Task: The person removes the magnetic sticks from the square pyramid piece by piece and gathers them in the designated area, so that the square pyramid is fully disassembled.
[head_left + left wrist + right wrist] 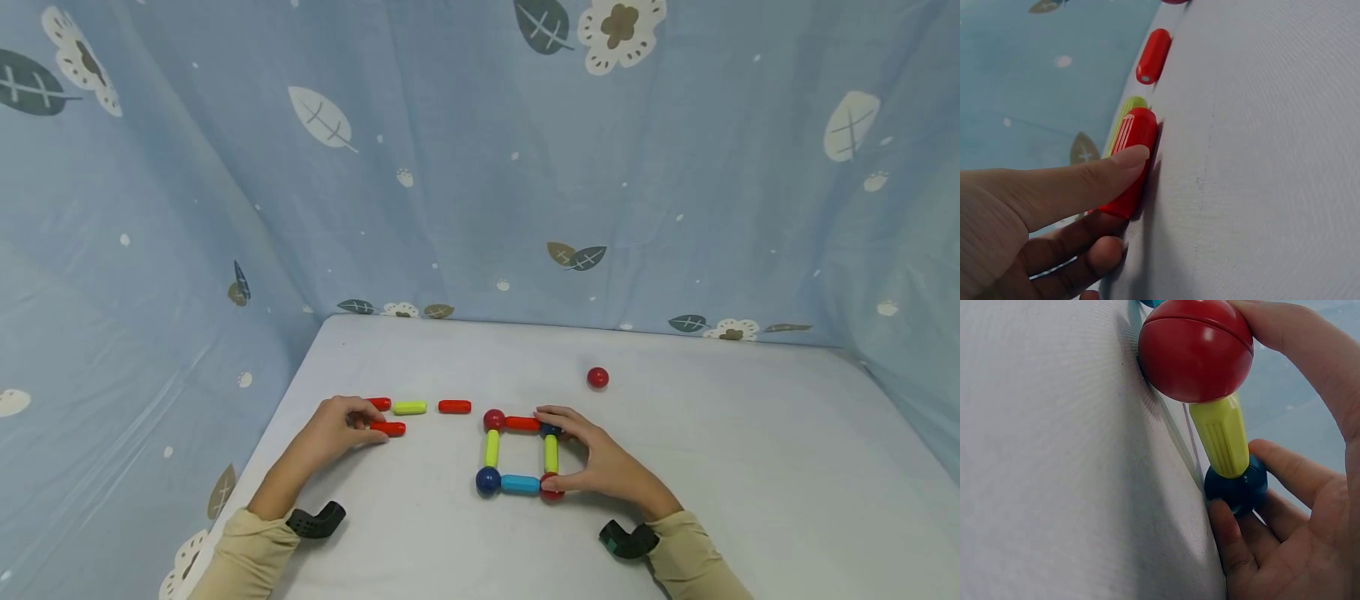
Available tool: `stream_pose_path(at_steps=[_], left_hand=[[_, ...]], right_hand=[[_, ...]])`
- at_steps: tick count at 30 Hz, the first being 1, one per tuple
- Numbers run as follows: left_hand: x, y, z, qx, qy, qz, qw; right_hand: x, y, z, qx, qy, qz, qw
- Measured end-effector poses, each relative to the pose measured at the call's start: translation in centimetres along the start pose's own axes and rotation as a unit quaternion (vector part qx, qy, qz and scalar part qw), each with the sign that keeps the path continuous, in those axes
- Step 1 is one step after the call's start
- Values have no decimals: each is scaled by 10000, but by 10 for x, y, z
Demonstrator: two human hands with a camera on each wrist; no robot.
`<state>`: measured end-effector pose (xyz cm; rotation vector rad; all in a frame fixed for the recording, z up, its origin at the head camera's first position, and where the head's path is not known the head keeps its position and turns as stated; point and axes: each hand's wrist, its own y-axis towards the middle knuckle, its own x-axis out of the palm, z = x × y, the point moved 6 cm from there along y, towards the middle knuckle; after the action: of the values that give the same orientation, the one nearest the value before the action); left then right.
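My left hand (337, 429) pinches a red magnetic rod (1134, 159) between thumb and fingers, at the left of the table. Just behind it lie another red rod (380, 403) and a yellow-green rod (410, 407). In the middle is a flat square of rods and balls: a red rod (522, 423) at the back, a blue rod (521, 484) in front, and a yellow-green rod on each side. My right hand (600, 458) grips the square's right side. Its thumb touches the front red ball (1196, 350), and its fingers hold the dark blue ball (1238, 487) behind.
A loose red rod (454, 407) lies left of the square. Farther back, a single red ball (597, 377) sits on the white table (750, 450). Blue patterned cloth (480, 167) hangs behind the table and along its left side.
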<state>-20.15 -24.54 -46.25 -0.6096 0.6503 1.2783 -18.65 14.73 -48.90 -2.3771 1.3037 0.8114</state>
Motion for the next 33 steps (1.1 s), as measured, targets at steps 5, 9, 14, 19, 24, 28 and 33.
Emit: stream_pose_path(at_steps=[5, 9, 14, 19, 24, 28, 33], left_hand=[[1, 0, 0, -12, 16, -5, 10000], [0, -1, 2, -21, 51, 1, 10000], [0, -3, 7, 131, 156, -11, 9998], [-2, -2, 12, 245, 95, 1, 9997], [-4, -2, 16, 356, 104, 88, 9993], [-4, -3, 26, 646, 62, 219, 9976], [8, -5, 53, 1188, -74, 183, 9927]], right_hand=[[0, 0, 0, 17, 3, -9, 10000], [0, 0, -1, 2, 10, -3, 10000], [0, 0, 0, -28, 40, -5, 10000], [-1, 0, 0, -100, 70, 2, 9999], [-2, 0, 0, -204, 127, 11, 9997], [-2, 0, 0, -264, 189, -2, 9995], [-2, 0, 0, -393, 218, 40, 9990]])
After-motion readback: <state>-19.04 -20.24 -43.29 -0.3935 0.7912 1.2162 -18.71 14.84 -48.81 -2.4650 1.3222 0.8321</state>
